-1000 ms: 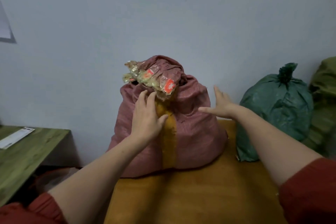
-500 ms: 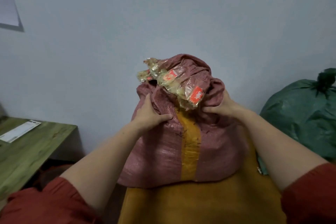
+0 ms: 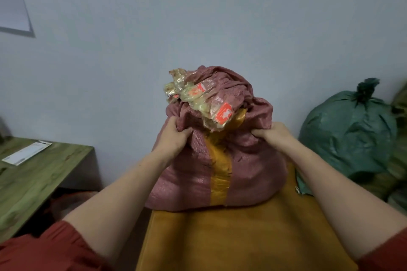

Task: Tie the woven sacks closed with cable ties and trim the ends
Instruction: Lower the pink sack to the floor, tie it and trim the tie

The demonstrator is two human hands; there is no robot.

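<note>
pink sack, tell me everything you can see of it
The pink sack is woven plastic with a vertical orange stripe down its front. Bulging and upright, it stands on the orange table. Its crumpled mouth is open, with clear printed wrappers spilling out. The left hand and right hand clutch its upper fabric.

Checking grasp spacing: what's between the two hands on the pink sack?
Head view: between left hand and right hand, bunched fabric of the pink sack, its yellow stripe, crumpled clear wrappers.
</note>
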